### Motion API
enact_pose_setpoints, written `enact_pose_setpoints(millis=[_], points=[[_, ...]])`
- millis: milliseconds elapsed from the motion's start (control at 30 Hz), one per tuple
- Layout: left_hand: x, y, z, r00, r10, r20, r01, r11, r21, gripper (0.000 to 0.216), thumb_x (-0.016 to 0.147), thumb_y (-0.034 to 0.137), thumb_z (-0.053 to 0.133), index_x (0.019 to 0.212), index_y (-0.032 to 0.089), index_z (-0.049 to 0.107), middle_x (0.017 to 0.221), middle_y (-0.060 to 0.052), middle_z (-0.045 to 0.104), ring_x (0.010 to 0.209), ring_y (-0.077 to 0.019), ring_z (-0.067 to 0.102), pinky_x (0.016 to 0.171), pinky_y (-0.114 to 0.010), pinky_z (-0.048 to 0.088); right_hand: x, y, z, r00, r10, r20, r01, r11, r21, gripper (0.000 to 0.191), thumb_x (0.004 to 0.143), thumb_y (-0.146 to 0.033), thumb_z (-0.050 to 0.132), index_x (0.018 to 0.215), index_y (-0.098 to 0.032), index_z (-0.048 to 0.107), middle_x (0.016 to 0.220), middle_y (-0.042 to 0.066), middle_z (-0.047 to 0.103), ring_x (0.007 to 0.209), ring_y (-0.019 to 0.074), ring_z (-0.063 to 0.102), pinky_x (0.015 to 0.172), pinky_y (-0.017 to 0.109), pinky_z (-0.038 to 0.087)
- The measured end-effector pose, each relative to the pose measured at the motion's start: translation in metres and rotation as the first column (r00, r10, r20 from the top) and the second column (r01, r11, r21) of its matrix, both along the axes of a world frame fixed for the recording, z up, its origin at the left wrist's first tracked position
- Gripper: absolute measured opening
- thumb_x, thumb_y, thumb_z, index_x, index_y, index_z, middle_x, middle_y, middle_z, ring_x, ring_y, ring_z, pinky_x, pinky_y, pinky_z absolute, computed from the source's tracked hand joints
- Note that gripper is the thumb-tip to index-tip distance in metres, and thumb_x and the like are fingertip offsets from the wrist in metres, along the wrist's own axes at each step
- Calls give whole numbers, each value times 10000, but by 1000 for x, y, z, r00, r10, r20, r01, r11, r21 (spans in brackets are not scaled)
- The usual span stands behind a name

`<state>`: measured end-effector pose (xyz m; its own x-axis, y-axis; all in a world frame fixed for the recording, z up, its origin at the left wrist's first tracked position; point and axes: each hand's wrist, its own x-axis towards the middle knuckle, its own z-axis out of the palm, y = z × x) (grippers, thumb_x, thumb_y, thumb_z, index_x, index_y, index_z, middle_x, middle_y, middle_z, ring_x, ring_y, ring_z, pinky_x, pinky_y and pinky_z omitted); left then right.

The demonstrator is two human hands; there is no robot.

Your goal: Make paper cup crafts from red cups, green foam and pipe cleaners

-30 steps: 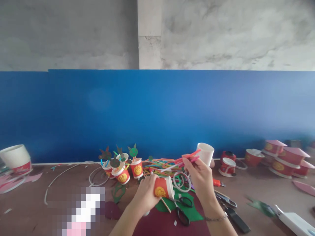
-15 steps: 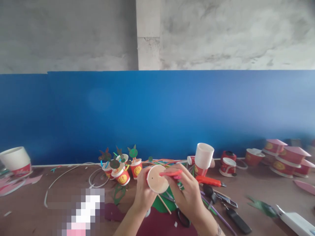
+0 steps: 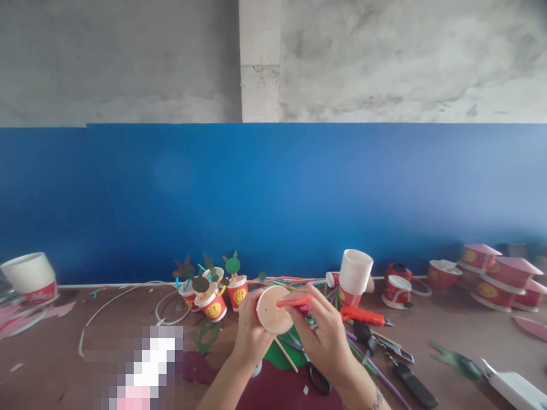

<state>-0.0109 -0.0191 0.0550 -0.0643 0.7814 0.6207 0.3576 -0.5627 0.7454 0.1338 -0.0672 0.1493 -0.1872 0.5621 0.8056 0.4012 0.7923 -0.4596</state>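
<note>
Blue paint covered the lower wall and bare grey concrete the upper part, and a brown table ran along its foot, strewn with craft bits. At the near middle the left hand gripped a cup from the left and below, fingers wrapped round its side, so that the cup lay tipped with its pale round base toward the camera; the base was off-white with a tiny dark dot, and only a thin red edge of the wall showed at its rim. The right hand pinched a red straw between thumb and fingers, and the straw lay level across the right part of the base, touching it. Under the hands lay green and maroon felt, a thin wooden stick and scissors. Just left of the cup stood 3 small red cups with green paper leaves. To the right a white cup sat upside down on a red one, with an orange cutter in front of it and a heap of coloured straws behind. Far right stood red bowls with pink lids, and far left a large white tub leaned.
</note>
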Motion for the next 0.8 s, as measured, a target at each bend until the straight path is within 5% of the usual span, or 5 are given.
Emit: enact_pose_setpoints(millis=[800], points=[[-1,-1,7,1000,-28,1,28,998,49,431,693,281,716,1083,216,544,1030,-61,610,962,-243,587,858,-419,472,-1,1,-2,998,54,17,-54,998,-20,142,894,-143,481,935,-212,598,881,57,603,817,169,586,719,279,479]])
